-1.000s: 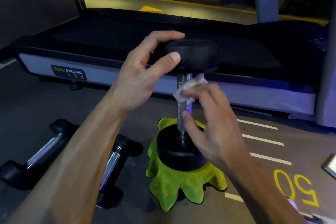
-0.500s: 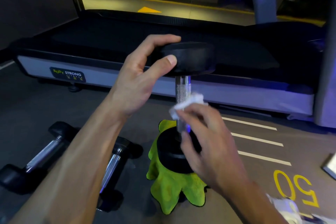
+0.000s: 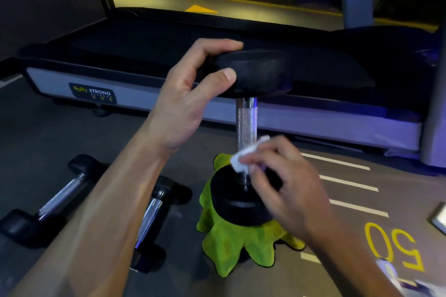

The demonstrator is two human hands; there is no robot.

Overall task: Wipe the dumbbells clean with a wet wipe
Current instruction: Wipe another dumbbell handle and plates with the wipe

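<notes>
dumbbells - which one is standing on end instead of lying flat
The dumbbell on the green cloth stands upright, left hand on its top head. The two dumbbells at left lie flat on the floor.

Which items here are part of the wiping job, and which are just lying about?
In use: upright dumbbell; wet wipe; left hand steadying the top; right hand wiping; green cloth underneath.
Idle: two dumbbells lying on floor; treadmill.

Both forearms are bare right to the bottom edge of the view, no sleeve showing on either. The left hand (image 3: 183,103) wears no glove, ring or watch, its nails trimmed short. The right hand (image 3: 289,185) is equally bare, though blurred, so finer detail is lost.
</notes>
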